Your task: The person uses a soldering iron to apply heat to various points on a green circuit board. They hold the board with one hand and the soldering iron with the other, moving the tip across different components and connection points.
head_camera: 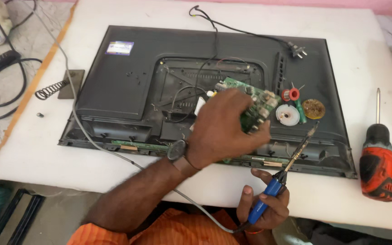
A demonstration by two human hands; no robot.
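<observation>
Two hands are busy: the green circuit board (250, 106) is gripped by the left hand (221, 129) above the television back (114, 86), while the soldering iron (280, 179) is clasped in the right hand (264, 206); a steadied board seems advisable.

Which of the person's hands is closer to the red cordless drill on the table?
Right. The right hand, holding the blue soldering iron, sits just left of the drill. The left hand, gripping the green circuit board, is farther off, over the television back.

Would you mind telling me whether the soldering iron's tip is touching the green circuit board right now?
Apart. The head view shows the soldering iron in the right hand, its tip off to the right of the green circuit board held by the left hand.
</observation>
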